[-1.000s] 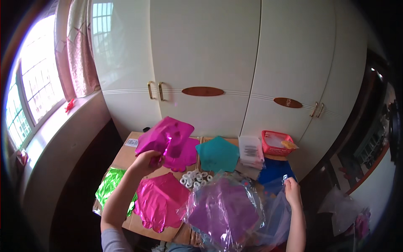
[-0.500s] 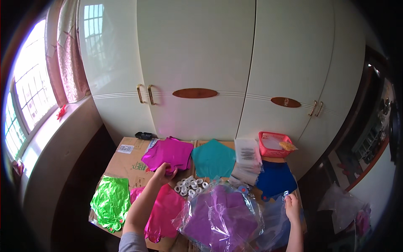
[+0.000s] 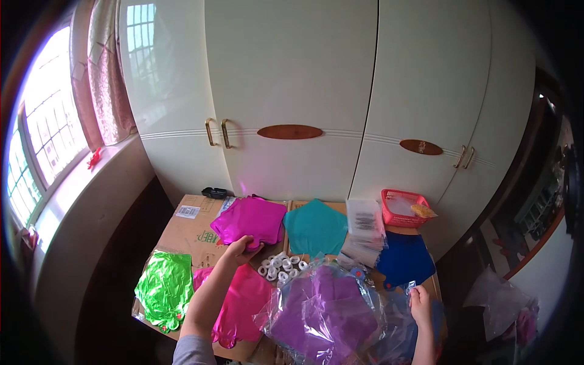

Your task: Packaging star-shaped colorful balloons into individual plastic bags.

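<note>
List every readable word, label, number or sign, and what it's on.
Wording not copied; locations only:
Green print on the cardboard: large characters.
White label on the cardboard: too small to read.
Clear bags, dark print: too small.
Right brown oval plaque, pale mark: too blurred.

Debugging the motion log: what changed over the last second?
The raised magenta foil sheet came down onto the magenta stack; left hand is at the near edge, release unclear. Unchanged: right hand pinching clear film; teal sheet, white rings.
</note>
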### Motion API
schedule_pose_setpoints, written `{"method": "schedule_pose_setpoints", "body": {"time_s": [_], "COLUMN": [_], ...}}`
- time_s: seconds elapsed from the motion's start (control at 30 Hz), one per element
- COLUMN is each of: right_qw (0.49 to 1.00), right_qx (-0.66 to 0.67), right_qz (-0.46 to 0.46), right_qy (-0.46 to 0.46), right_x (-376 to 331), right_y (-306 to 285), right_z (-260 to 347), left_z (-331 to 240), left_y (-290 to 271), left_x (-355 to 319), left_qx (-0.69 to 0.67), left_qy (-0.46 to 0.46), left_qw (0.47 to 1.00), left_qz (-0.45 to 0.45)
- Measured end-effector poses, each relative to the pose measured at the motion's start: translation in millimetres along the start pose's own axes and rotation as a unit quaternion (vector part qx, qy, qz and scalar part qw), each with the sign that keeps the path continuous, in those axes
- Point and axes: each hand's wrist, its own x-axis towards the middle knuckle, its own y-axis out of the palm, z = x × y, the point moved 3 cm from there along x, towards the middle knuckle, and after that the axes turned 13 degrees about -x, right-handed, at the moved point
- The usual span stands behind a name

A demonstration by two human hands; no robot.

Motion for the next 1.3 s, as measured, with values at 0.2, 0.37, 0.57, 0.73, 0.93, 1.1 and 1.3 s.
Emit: {"method": "schedule_pose_setpoints", "body": {"time_s": [0.2,0.37,0.57,0.73,0.93,1.1,1.3], "right_qw": [1.0,1.0,0.999,0.999,0.999,0.999,0.999], "right_qx": [-0.011,0.015,0.051,0.038,0.036,0.037,0.029], "right_qz": [-0.013,-0.024,-0.012,0.007,-0.004,-0.02,-0.007], "right_qy": [0.009,0.008,0.009,0.017,0.003,-0.007,-0.024], "right_x": [-5,-6,-10,-14,-20,-22,-24], "right_y": [3,-1,-7,-7,-7,-5,-3], "right_z": [-7,3,-5,18,18,14,20], "left_z": [5,11,11,-2,15,29,13], "left_y": [-5,17,-7,-16,45,43,22], "left_x": [10,-9,-30,-40,-91,-72,-60], "left_qx": [0.062,0.135,0.202,0.405,0.831,0.861,0.858], "left_qy": [-0.004,-0.061,-0.096,0.02,0.415,0.417,0.413], "left_qw": [0.998,0.989,0.974,0.914,0.368,0.247,0.245], "left_qz": [-0.015,-0.022,-0.031,0.025,0.043,0.152,0.183]}}
